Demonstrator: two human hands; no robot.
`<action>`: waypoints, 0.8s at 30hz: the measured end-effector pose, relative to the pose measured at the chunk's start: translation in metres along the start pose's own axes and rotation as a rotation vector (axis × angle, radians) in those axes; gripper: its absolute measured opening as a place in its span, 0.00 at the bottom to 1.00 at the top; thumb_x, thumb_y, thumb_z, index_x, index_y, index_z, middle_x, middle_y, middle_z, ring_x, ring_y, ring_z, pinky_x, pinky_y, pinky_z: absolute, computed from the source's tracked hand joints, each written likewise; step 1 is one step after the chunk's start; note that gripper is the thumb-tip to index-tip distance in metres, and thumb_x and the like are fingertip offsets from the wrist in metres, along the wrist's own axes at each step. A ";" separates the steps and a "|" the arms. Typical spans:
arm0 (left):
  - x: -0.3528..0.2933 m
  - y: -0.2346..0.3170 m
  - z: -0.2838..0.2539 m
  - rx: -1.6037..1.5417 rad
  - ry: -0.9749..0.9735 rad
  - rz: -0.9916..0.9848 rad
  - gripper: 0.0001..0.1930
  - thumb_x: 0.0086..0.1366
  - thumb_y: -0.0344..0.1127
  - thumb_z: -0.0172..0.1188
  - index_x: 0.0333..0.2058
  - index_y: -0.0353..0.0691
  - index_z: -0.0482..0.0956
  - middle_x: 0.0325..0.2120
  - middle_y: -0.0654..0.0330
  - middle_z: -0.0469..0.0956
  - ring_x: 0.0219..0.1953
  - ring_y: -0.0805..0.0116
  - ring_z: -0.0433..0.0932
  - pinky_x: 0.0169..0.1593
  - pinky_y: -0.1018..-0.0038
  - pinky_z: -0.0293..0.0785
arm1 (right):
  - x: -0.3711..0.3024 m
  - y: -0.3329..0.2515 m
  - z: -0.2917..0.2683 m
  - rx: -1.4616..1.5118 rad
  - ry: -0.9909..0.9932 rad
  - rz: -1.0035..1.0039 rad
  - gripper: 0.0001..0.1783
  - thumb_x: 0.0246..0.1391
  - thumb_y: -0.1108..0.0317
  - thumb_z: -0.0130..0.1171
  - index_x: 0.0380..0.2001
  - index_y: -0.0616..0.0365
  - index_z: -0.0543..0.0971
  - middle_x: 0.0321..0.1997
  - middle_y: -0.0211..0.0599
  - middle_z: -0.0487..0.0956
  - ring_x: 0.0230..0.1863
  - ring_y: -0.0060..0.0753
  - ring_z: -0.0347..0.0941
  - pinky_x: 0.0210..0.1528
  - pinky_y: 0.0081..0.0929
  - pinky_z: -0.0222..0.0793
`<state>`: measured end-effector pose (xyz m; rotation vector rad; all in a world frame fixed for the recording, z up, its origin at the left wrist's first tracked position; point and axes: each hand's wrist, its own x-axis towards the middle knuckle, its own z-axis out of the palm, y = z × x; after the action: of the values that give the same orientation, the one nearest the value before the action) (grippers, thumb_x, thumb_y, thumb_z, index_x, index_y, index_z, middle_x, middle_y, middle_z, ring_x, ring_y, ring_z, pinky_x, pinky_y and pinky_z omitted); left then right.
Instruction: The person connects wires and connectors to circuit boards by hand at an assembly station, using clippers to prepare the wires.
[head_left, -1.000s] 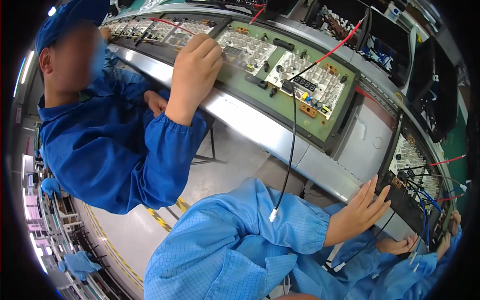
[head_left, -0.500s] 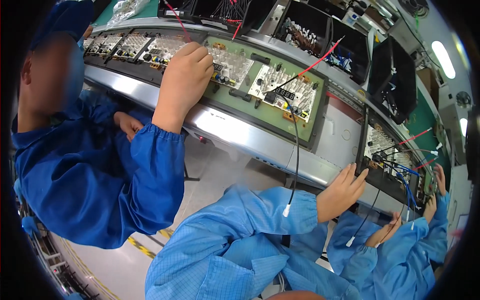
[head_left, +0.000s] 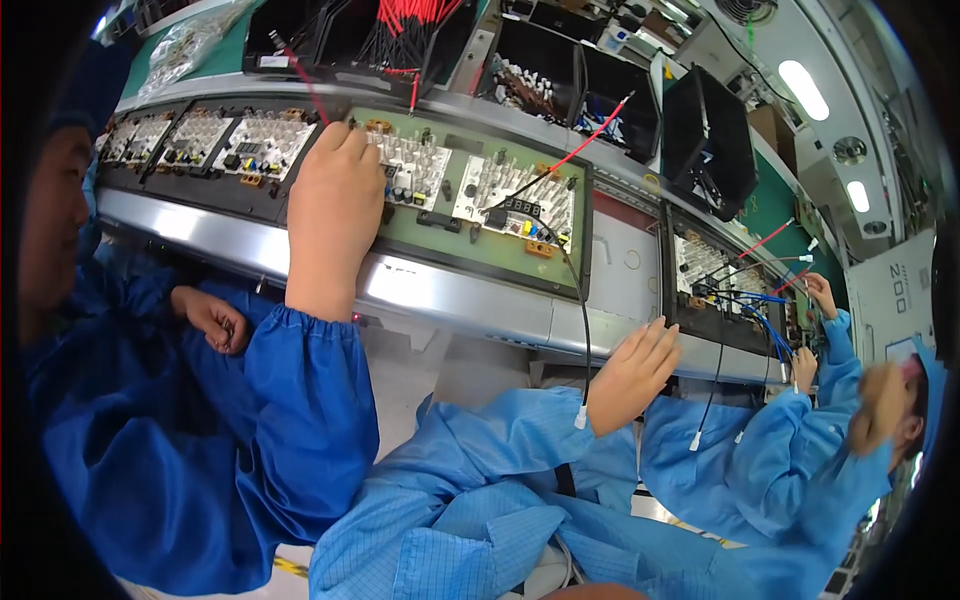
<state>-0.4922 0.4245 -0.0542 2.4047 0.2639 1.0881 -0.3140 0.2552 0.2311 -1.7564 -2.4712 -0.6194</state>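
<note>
My left hand (head_left: pixel 632 375) lies over the front metal edge of the bench, fingers stretched out, holding nothing. Beside its wrist a black wire (head_left: pixel 582 320) hangs from a circuit board (head_left: pixel 525 205) on a green plate (head_left: pixel 410 255); its white connector (head_left: pixel 581 418) overlaps my cuff. The board carries a small digit display, clear upright parts and a red wire (head_left: pixel 588 140). Far to the right my right hand (head_left: pixel 880 408) is raised, smeared by motion in front of a co-worker; whether it holds anything cannot be made out.
At left, a co-worker's hand (head_left: pixel 338 215) in dark blue works at a neighbouring board. On the right, another person's hands (head_left: pixel 803 370) are near a board (head_left: pixel 705 265) with blue wires (head_left: pixel 765 325). Black bins (head_left: pixel 530 65) of wires stand behind.
The view has turned, so the bench appears further left. My right hand has risen and moved right, away from the hanging wires. My left hand still rests by the bench edge.
</note>
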 end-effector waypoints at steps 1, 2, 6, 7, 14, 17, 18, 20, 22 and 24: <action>0.002 0.001 -0.001 -0.039 0.043 0.016 0.20 0.53 0.33 0.50 0.47 0.33 0.70 0.55 0.49 0.65 0.60 0.52 0.61 0.62 0.64 0.56 | 0.037 0.007 0.005 -0.120 -0.016 0.006 0.03 0.46 0.76 0.47 0.26 0.63 0.70 0.25 0.42 0.68 0.24 0.39 0.62 0.26 0.30 0.57; -0.004 -0.002 0.000 -0.010 0.030 -0.011 0.20 0.53 0.33 0.50 0.47 0.33 0.70 0.55 0.49 0.65 0.60 0.52 0.61 0.62 0.64 0.56 | 0.086 0.030 0.031 -0.176 -0.019 -0.021 0.04 0.45 0.75 0.47 0.27 0.61 0.70 0.27 0.41 0.69 0.27 0.45 0.64 0.29 0.34 0.60; -0.017 -0.011 -0.003 0.030 0.006 0.030 0.23 0.54 0.33 0.55 0.50 0.37 0.70 0.56 0.55 0.65 0.60 0.59 0.61 0.57 0.67 0.60 | 0.250 0.085 0.127 0.004 -0.314 -0.232 0.10 0.44 0.77 0.50 0.34 0.59 0.73 0.35 0.44 0.72 0.41 0.51 0.68 0.44 0.39 0.65; -0.021 -0.015 -0.006 0.052 -0.007 0.031 0.23 0.54 0.31 0.53 0.51 0.38 0.70 0.56 0.57 0.66 0.59 0.62 0.63 0.56 0.69 0.61 | 0.279 0.098 0.166 0.107 -0.333 -0.233 0.13 0.46 0.77 0.50 0.37 0.58 0.74 0.39 0.42 0.74 0.44 0.48 0.69 0.47 0.39 0.65; -0.037 -0.025 -0.027 0.066 0.016 0.024 0.27 0.54 0.30 0.49 0.56 0.43 0.67 0.57 0.65 0.66 0.58 0.71 0.65 0.56 0.74 0.58 | 0.408 0.115 0.334 0.103 -0.291 -0.151 0.15 0.48 0.72 0.49 0.41 0.54 0.77 0.41 0.43 0.77 0.47 0.47 0.71 0.51 0.39 0.66; -0.044 -0.025 -0.023 0.106 -0.001 -0.017 0.25 0.58 0.30 0.47 0.57 0.46 0.66 0.57 0.68 0.66 0.59 0.74 0.64 0.62 0.74 0.48 | 0.421 0.106 0.381 0.057 -0.389 -0.103 0.17 0.47 0.64 0.54 0.43 0.47 0.78 0.40 0.43 0.79 0.43 0.48 0.74 0.48 0.39 0.69; -0.046 -0.024 -0.020 0.082 -0.001 -0.046 0.24 0.59 0.30 0.46 0.57 0.47 0.66 0.57 0.69 0.66 0.60 0.74 0.63 0.63 0.73 0.45 | 0.424 0.100 0.390 0.078 -0.412 -0.048 0.17 0.48 0.61 0.54 0.43 0.45 0.79 0.41 0.41 0.79 0.44 0.47 0.74 0.48 0.38 0.69; -0.047 -0.024 -0.013 0.072 -0.011 -0.055 0.22 0.61 0.30 0.45 0.56 0.48 0.68 0.57 0.70 0.66 0.60 0.75 0.63 0.64 0.73 0.42 | 0.426 0.093 0.404 0.060 -0.446 0.067 0.17 0.48 0.56 0.55 0.41 0.48 0.80 0.41 0.41 0.80 0.43 0.46 0.75 0.46 0.38 0.70; -0.046 -0.027 -0.012 0.069 0.018 -0.046 0.21 0.60 0.31 0.47 0.53 0.47 0.70 0.56 0.69 0.68 0.60 0.75 0.63 0.64 0.73 0.44 | 0.430 0.084 0.415 -0.017 -0.497 0.141 0.18 0.48 0.55 0.55 0.40 0.49 0.81 0.40 0.42 0.80 0.43 0.46 0.76 0.45 0.39 0.71; -0.045 -0.031 -0.012 0.039 0.017 -0.043 0.18 0.59 0.31 0.50 0.48 0.46 0.74 0.54 0.68 0.70 0.60 0.75 0.64 0.62 0.72 0.49 | 0.433 0.084 0.422 -0.098 -0.553 0.215 0.19 0.47 0.53 0.56 0.39 0.51 0.81 0.39 0.42 0.80 0.42 0.45 0.76 0.43 0.39 0.71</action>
<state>-0.5304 0.4386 -0.0924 2.4137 0.3444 1.0946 -0.3107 0.8127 -0.0169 -2.4695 -2.5317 -0.2631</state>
